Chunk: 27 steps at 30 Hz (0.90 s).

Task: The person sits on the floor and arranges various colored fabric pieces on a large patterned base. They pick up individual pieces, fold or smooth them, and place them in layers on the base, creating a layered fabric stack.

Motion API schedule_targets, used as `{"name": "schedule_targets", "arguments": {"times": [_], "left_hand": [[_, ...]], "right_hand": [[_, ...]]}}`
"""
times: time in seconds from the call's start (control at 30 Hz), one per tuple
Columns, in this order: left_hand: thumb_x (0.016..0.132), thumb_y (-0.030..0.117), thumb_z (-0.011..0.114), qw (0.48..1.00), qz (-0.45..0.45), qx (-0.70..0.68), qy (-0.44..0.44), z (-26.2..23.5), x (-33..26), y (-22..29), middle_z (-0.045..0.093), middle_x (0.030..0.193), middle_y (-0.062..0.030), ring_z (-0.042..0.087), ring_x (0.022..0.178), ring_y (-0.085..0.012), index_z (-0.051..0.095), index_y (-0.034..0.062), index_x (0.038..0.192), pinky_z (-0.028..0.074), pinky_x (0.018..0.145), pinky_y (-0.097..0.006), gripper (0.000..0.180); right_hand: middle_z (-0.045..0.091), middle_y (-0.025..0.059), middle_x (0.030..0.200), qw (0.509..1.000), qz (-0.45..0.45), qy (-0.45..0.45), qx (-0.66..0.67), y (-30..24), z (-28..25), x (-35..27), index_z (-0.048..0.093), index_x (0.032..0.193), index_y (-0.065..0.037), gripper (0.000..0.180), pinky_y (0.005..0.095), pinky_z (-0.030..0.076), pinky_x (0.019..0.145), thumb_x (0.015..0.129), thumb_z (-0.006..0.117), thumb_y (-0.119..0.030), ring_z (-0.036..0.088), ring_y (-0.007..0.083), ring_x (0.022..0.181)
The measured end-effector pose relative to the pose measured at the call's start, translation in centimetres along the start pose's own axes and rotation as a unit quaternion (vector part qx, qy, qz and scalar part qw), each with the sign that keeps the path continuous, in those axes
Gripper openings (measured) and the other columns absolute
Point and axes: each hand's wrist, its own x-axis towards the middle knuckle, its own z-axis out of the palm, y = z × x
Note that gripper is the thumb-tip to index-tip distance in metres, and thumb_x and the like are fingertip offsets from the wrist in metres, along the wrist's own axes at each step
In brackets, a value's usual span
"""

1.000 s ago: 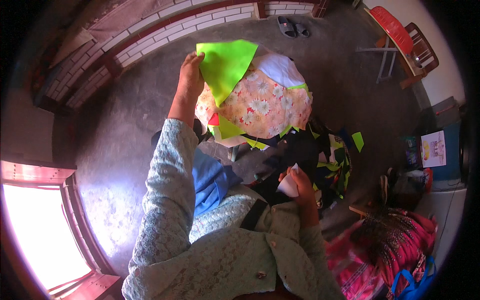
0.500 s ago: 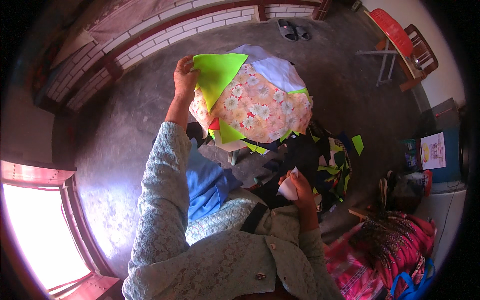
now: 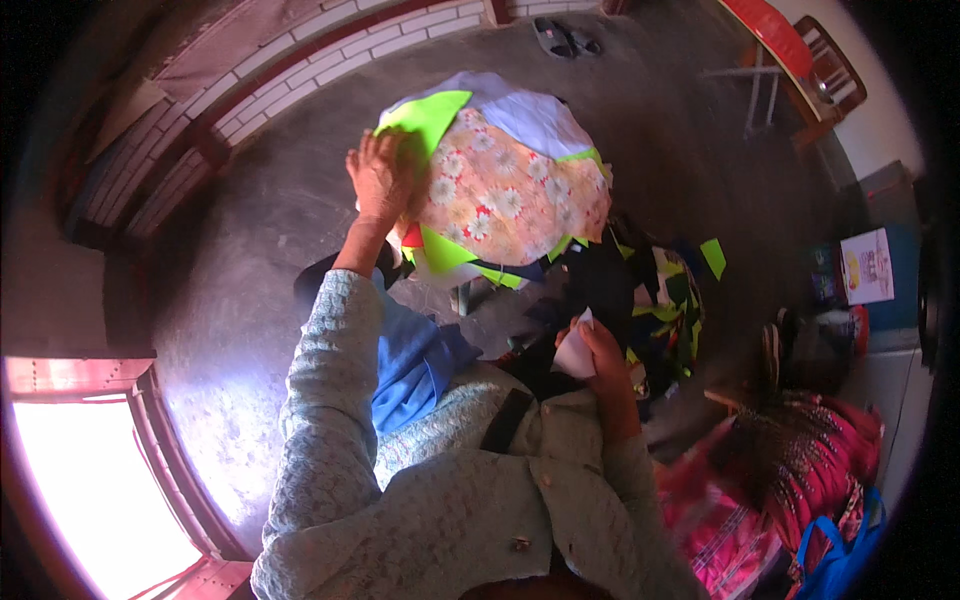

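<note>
Your left hand (image 3: 380,172), fingers spread, rests on the green cloth (image 3: 432,112), probably light, limp and best pinched by a corner, while your right hand (image 3: 603,352) grips a white piece (image 3: 573,356).

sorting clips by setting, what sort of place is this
Probably a room in a home: slippers lie on the grey floor, with a heap of scraps to the right and a flowered cloth spread in front of the person.
</note>
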Motion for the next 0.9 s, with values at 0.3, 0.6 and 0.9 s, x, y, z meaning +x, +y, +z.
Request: {"name": "schedule_targets", "arguments": {"times": [0.3,0.6,0.9], "left_hand": [[0.078,0.001,0.063,0.915,0.017,-0.384,-0.125,-7.2,-6.1,11.9,0.061,0.106,-0.0137,0.061,0.097,-0.028,0.06,0.0026,0.102,0.047,0.084,-0.035,0.024],[0.078,0.025,0.072,0.809,0.001,-0.43,-0.401,-3.1,-16.5,17.1,0.061,0.107,-0.0154,0.059,0.101,-0.0233,0.054,-0.0019,0.113,0.046,0.088,-0.033,0.048],[0.082,0.036,0.069,0.552,-0.21,-0.622,-0.514,0.5,-18.4,16.0,0.053,0.119,-0.0125,0.047,0.114,-0.0201,0.046,-0.0015,0.125,0.037,0.099,-0.034,0.062]], "right_hand": [[0.061,0.0112,0.096,0.994,0.006,0.101,0.035,-0.3,0.7,-0.5,0.052,0.112,-0.006,0.027,0.0319,0.048,0.077,0.095,0.047,-0.026,0.061,0.0197,0.087],[0.06,0.0085,0.098,0.993,-0.005,-0.04,0.113,0.4,-0.5,0.3,0.048,0.116,-0.006,0.033,0.0354,0.055,0.063,0.096,0.043,-0.032,0.063,0.0192,0.081],[0.057,0.0074,0.1,0.997,-0.029,-0.064,0.027,0.8,-1.1,0.5,0.05,0.111,-0.004,0.026,0.0316,0.052,0.064,0.087,0.056,-0.012,0.059,0.0183,0.085]]}}
